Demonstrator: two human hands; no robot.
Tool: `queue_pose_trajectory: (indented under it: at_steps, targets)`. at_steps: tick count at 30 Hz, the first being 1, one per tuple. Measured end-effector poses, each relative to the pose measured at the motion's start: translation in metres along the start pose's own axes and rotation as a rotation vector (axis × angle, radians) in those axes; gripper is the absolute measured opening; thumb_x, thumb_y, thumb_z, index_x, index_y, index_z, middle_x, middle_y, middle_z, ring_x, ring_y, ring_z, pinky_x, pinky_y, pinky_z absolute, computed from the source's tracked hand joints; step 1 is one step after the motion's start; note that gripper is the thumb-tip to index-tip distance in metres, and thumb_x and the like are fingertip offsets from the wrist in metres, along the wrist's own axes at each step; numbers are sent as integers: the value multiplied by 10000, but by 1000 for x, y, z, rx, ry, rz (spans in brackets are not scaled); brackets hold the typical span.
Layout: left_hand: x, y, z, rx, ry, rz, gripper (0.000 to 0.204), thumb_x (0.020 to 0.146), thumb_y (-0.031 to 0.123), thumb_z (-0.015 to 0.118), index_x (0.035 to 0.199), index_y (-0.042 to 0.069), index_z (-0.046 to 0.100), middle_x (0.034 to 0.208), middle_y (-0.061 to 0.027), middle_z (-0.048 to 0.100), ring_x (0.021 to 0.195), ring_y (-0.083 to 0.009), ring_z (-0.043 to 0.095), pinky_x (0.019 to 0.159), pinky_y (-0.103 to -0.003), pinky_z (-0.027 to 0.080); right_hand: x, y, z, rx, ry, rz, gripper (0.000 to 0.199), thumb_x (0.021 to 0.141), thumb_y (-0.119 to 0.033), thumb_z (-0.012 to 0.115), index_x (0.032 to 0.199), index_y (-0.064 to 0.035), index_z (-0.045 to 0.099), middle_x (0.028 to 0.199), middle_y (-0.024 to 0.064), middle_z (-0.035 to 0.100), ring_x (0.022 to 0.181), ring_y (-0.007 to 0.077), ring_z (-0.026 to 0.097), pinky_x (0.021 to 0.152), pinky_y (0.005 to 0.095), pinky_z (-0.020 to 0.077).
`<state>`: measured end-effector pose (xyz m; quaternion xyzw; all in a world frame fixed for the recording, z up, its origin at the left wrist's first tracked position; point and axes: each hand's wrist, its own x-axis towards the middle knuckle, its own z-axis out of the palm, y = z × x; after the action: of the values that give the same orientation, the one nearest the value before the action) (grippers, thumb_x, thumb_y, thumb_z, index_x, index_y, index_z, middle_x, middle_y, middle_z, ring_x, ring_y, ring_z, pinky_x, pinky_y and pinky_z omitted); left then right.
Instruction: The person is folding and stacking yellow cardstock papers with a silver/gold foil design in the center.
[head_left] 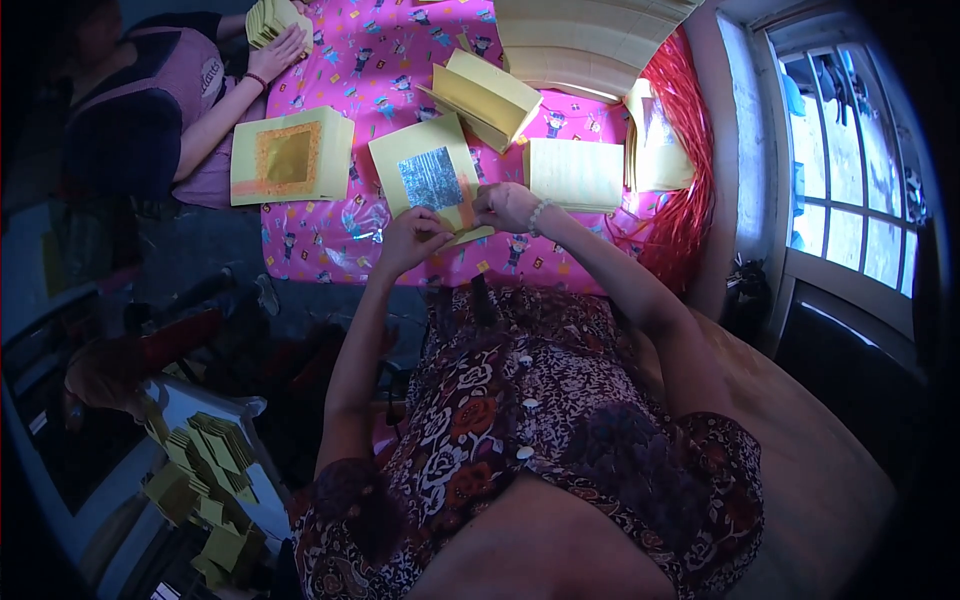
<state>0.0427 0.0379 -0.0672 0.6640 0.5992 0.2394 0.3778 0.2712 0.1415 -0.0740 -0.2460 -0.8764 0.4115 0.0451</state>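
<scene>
Near the centre of the frame, your left hand [415,240] and right hand [507,207] sit close together, fingers pinched on the lower edge of the silver-patched yellow paper [430,178], which lies on the pink tablecloth [350,245]. At upper left, a co-worker's hand [288,48] touches a yellow stack [268,20].

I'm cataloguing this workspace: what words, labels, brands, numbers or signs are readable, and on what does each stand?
I won't copy any wording, only place it.
Mauve apron at upper left: pale lettering on the chest, only partly legible.
Pink tablecloth: small printed characters among cartoon figures, mostly too small to read.
Silver-patched yellow piece: no lettering that I can make out.
</scene>
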Motion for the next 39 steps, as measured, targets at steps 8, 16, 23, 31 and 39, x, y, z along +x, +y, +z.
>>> queue_pose_trajectory:
  at_steps: [8,16,23,31,39]
  targets:
    - [3,-2,0,-25,-26,-30,176,742,224,774,834,84,722,879,-23,624,780,-167,633,673,-283,499,6,5,-3,-2,-59,37,208,798,-299,675,827,-93,680,818,124,644,786,302,641,714,419,506]
    - [1,-5,-1,0,-36,-30,175,749,176,779,858,59,708,894,-34,623,809,-159,626,687,-281,498,8,5,-2,-21,-45,13,229,802,-307,674,824,-80,657,811,128,643,774,311,641,707,422,508]
    - [1,-5,-2,-22,-65,-76,177,753,186,776,855,58,707,882,-30,631,780,-151,626,678,-279,496,6,0,-3,-28,-57,9,221,766,-267,714,797,-74,610,819,94,602,788,294,619,712,422,496]
    - [1,-6,-2,-31,-23,-57,173,747,290,763,800,128,729,829,14,640,689,-136,638,626,-281,498,-1,-9,17,-401,-72,-15,716,654,-351,806,1197,-60,444,1172,104,501,1083,306,546,860,433,496]
    - [1,-8,-5,-22,-82,-86,186,764,179,767,888,52,713,854,-33,638,736,-138,621,648,-267,486,5,-4,8,-171,-35,-17,333,728,-300,744,890,-90,542,937,87,555,896,290,602,764,417,500]
